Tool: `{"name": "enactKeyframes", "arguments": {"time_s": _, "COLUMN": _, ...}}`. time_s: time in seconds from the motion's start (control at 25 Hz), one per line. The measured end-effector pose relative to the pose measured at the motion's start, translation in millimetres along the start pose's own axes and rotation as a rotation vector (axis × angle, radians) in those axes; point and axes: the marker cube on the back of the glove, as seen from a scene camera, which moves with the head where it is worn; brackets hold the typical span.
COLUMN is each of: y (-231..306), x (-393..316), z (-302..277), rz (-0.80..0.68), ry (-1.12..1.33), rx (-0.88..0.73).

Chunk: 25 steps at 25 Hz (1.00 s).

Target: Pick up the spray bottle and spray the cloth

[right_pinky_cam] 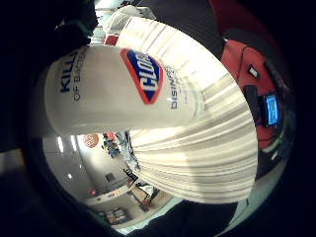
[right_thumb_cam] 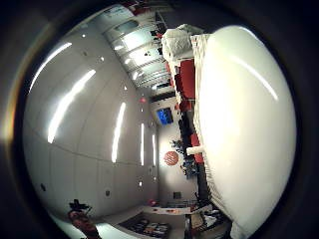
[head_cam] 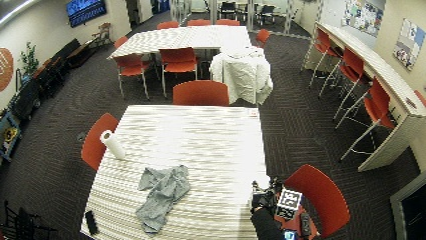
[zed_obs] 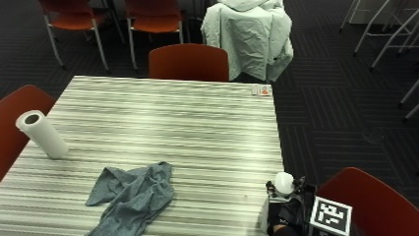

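One paper towel roll (zed_obs: 41, 133) stands beyond cloth (zed_obs: 131, 194)

1. Overhead light is even and fairly bright; the striped bench (zed_obs: 170, 123) shows only soft, short shadows beside the paper towel roll (zed_obs: 42, 133) and the grey cloth (zed_obs: 131, 194).
2. In the wide outside view the bench top washes out to near white at its middle — glare from above.
3. Long ceiling light strips (right_thumb_cam: 65, 104) streak across the thumb side palm view, bent into curves.
4. The white spray bottle (right_pinky_cam: 113, 89) sits close to the lens; its label is readable, slightly soft.
5. Both palm views fall to black at their rims — straight lines bow heavily there.
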Motion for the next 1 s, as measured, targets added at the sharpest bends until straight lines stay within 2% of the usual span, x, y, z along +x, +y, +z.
{"name": "enactKeyframes", "arguments": {"time_s": 0.16, "y": -9, "x": -25, "z": -3, "rz": -0.056, "ry": -0.015, "rx": -0.013}}
{"name": "enactKeyframes", "arguments": {"time_s": 0.56, "y": -3, "x": -151, "z": -9, "rz": -0.265, "ry": -0.007, "rx": -0.05}}
{"name": "enactKeyframes", "arguments": {"time_s": 0.84, "y": 1, "x": -151, "z": -1, "rz": -0.276, "ry": 0.026, "rx": -0.088}}
{"name": "enactKeyframes", "arguments": {"time_s": 1.0, "y": 21, "x": -159, "z": 30, "rz": -0.275, "ry": 0.026, "rx": -0.183}}
